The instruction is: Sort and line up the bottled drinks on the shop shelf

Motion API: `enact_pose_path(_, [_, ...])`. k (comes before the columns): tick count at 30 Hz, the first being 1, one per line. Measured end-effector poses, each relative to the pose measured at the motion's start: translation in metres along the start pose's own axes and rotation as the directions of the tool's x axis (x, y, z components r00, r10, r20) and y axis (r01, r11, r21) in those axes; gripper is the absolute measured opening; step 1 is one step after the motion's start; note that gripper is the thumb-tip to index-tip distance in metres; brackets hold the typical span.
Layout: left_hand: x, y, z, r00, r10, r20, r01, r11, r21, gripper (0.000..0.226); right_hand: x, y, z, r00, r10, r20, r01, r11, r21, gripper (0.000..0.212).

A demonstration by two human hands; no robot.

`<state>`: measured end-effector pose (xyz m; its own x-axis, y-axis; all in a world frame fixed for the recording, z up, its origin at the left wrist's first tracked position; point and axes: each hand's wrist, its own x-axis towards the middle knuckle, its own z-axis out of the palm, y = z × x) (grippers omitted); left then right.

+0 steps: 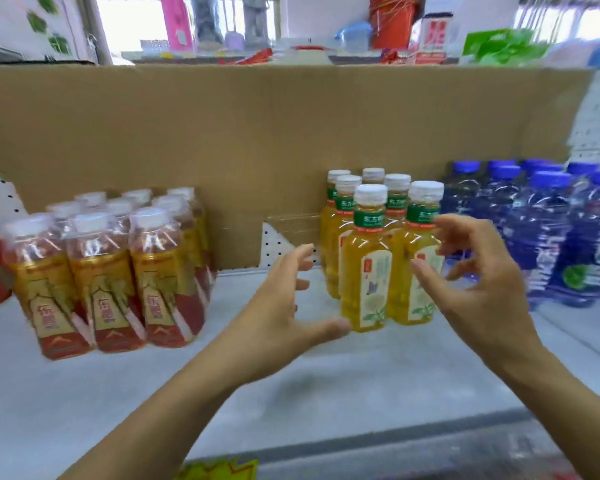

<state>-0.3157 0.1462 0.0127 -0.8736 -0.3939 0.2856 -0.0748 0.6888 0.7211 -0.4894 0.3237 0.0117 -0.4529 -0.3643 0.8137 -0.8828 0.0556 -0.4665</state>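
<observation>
Both hands are out over the shelf (326,382), closing in on the yellow bottles (364,271) from either side. The cluster stands upright and packed tight toward the shelf's back edge, right of the middle; six white caps show, two bottles at the front.

The left hand (278,306) sits just left of the front pair, its fingers (302,258) straight and spread, gripping nothing. Its thumb tip is right at the base of the front-left bottle, though touching or just short can't be told. The right hand (478,285) is at the front-right bottle, fingers apart and loosely curved, thumb across the label. It holds nothing firmly, and contact there is unclear too.

Toward the left end of the shelf stands a wrapped pack of red bottles (111,271), leaning slightly, well apart from the yellow ones. At the right end, blue bottles (541,237) crowd together, just beside the yellow cluster. A cardboard sheet (257,133) lines the back. A yellow tag (219,469) pokes up at the front edge.
</observation>
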Motion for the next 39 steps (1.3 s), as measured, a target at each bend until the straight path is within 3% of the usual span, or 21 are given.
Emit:
enact_pose_path(3, [0.042,0.005,0.039,0.979,-0.204,0.009,0.204,0.974,-0.097,0.133,0.012,0.054,-0.021,0.953,0.250,0.173,-0.258,0.966,0.027,0.084])
enact_pose_path(5, [0.063,0.000,0.057,0.960,-0.280,-0.006,0.277,0.952,-0.133,0.138,0.021,0.076,-0.020,0.842,0.350,0.412,-0.407,0.911,0.059,0.097])
enact_pose_path(7, [0.076,-0.008,0.070,0.949,-0.316,-0.003,0.310,0.934,-0.177,0.135,0.025,0.092,-0.011,0.759,0.295,0.581,-0.434,0.894,0.112,0.086])
enact_pose_path(9, [0.083,-0.016,0.079,0.960,-0.280,0.017,0.277,0.935,-0.222,0.118,0.028,0.106,0.000,0.728,0.226,0.648,-0.405,0.904,0.139,0.071])
enact_pose_path(12, [0.094,-0.020,0.088,0.973,-0.230,0.005,0.227,0.956,-0.187,0.095,0.035,0.122,0.010,0.690,0.190,0.698,-0.431,0.883,0.186,0.068])
enact_pose_path(23, [0.111,-0.009,0.085,0.942,-0.326,-0.081,0.309,0.935,-0.175,0.067,0.049,0.128,0.026,0.698,0.198,0.688,-0.463,0.858,0.223,0.064])
enact_pose_path(27, [0.114,0.000,0.077,0.965,-0.224,-0.138,0.203,0.967,-0.152,0.085,0.053,0.127,0.023,0.731,0.203,0.652,-0.460,0.852,0.250,0.080])
enact_pose_path(34, [0.105,0.021,0.081,0.949,-0.230,-0.216,0.209,0.971,-0.119,0.094,0.051,0.105,0.015,0.743,0.241,0.624,-0.436,0.882,0.178,0.078])
enact_pose_path(36, [0.098,0.030,0.088,0.915,-0.138,-0.380,0.172,0.983,0.057,0.102,0.043,0.099,0.006,0.785,0.240,0.571,-0.383,0.913,0.143,0.080])
enact_pose_path(39, [0.081,0.051,0.105,0.813,0.250,-0.527,-0.082,0.943,0.322,0.097,0.026,0.099,-0.016,0.874,0.169,0.455,-0.225,0.972,0.072,0.074])
